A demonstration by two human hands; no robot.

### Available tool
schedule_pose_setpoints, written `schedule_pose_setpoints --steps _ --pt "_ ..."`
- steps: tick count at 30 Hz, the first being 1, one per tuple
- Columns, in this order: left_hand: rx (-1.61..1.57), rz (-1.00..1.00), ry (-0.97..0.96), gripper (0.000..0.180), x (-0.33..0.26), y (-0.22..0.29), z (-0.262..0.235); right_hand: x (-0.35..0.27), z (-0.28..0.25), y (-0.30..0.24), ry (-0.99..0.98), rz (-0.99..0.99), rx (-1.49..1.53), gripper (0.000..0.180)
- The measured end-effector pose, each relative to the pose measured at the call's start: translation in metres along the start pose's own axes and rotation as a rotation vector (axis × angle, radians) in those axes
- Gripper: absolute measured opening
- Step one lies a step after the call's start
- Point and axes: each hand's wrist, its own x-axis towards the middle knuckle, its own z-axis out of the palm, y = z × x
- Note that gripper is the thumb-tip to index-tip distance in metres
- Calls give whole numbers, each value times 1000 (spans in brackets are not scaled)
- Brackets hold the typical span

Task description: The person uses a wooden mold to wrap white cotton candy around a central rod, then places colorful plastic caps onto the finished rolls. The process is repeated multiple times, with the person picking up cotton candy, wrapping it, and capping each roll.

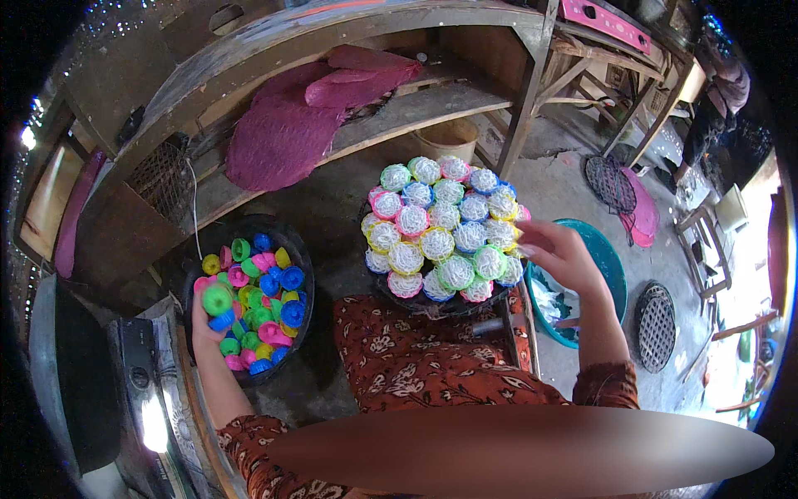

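Green cup [218, 298] gripped by closed left hand [204, 320] at left rim of black basin [291, 237] holding coloured cups. Right hand [559, 254], fingers loosely curled, held empty at right edge of noodle-nest tray [440, 304]. Pink sign [605, 22] at top.

landmark: tray of filled cups [445, 229] | left of it: basket of empty cups [249, 291], left hand [208, 320] in basket | right edge: right hand [557, 254] | right, lower: basin [611, 266] | behind: wooden shelf [332, 108]
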Motion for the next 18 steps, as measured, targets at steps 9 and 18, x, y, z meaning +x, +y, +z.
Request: schedule_pose_setpoints --steps 9,18 --pt "-424 -41 -397 40 -85 -58 227 77 127 -132 -181 -812 -208 45" --pt "-494 -199 -392 39 -94 -107 268 94 128 -108 -284 -866 -390 23"
